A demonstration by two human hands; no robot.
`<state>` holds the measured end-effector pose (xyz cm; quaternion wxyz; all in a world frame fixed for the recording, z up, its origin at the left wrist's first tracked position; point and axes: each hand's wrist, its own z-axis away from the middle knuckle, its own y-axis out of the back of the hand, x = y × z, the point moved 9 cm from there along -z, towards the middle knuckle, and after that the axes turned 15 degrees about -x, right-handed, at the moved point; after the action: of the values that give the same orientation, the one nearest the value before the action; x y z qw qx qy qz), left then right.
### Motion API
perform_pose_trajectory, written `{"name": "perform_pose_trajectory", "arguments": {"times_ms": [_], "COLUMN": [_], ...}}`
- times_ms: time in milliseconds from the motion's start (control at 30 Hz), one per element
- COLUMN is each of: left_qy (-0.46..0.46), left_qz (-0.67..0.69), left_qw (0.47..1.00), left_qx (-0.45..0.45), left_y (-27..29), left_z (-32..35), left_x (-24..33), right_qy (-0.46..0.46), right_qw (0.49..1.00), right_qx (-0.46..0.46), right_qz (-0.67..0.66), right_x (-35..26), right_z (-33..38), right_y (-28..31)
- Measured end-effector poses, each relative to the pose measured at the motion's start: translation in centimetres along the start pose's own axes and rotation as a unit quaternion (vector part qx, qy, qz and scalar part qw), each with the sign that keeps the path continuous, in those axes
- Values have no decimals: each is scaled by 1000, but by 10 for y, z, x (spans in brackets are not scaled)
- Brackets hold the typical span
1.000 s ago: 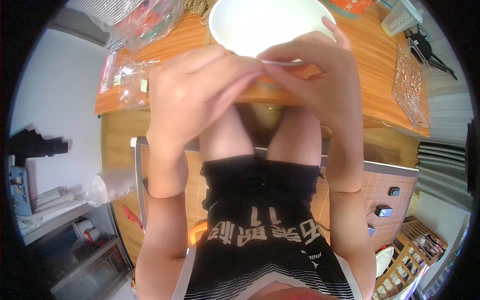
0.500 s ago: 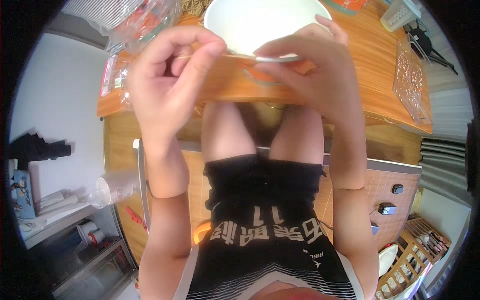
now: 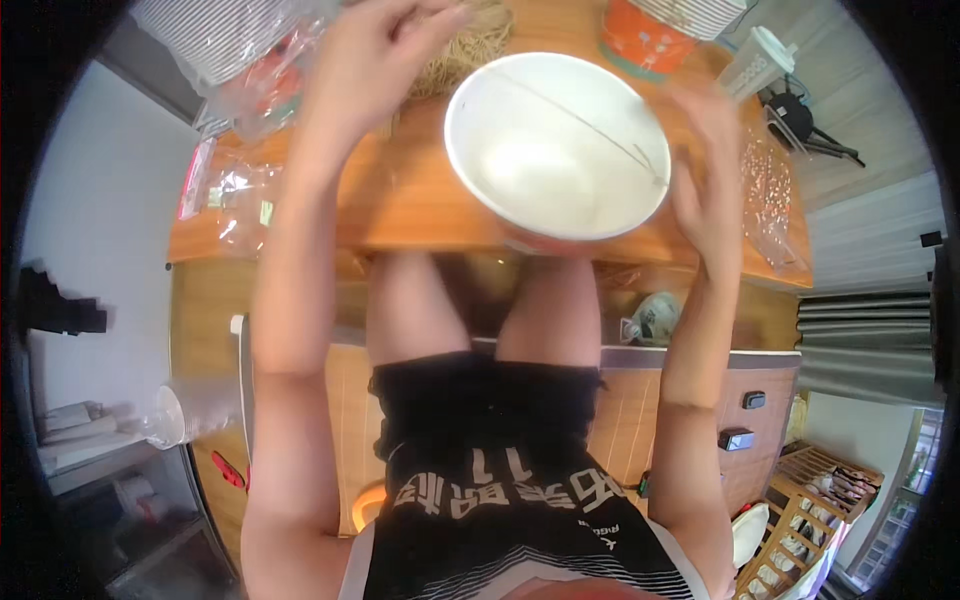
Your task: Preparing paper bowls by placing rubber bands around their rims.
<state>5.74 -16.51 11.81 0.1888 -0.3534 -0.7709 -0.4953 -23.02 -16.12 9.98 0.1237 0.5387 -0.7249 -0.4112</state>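
A large white paper bowl (image 3: 520,165) with a reddish outer side stands near the table's front edge. One thin tan strand (image 3: 590,125) stretches across its inside to the right wall. My right hand (image 3: 712,165), slightly blurred, is beside the bowl's right rim, thumb and fingers apart, holding nothing visible. At the upper left, my left hand (image 3: 400,45) reaches to a heap of tan strands (image 3: 470,45). Its fingers are curled towards the thumb and partly cut off by the frame, so whatever is between them is hidden.
Wrapped stacked bowls (image 3: 230,50) stand at the far left, more stacked bowls (image 3: 655,40) at the far right beside a lidded cup (image 3: 760,62). A clear plastic package (image 3: 245,205) lies left on the wooden table (image 3: 390,205); a speckled clear sheet (image 3: 770,195) lies right.
My hands have parted: the left has moved forward to the heap, the right outward beside the bowl. The strand that stretched between them lies across the bowl. The whole view has shifted.
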Motion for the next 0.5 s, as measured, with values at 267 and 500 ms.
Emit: {"name": "perform_pose_trajectory", "arguments": {"times_ms": [267, 500], "left_qy": [190, 45], "left_qz": [436, 660], "left_qw": [879, 749], "left_qx": [-7, -30], "left_y": [-59, -37], "left_z": [57, 154], "left_x": [-61, -68], "right_qy": [45, 50], "right_qw": [994, 989], "right_qx": [-7, -90], "right_qz": [101, 104], "right_x": [-133, -38], "right_z": [-3, 0], "right_y": [-25, -54]}}
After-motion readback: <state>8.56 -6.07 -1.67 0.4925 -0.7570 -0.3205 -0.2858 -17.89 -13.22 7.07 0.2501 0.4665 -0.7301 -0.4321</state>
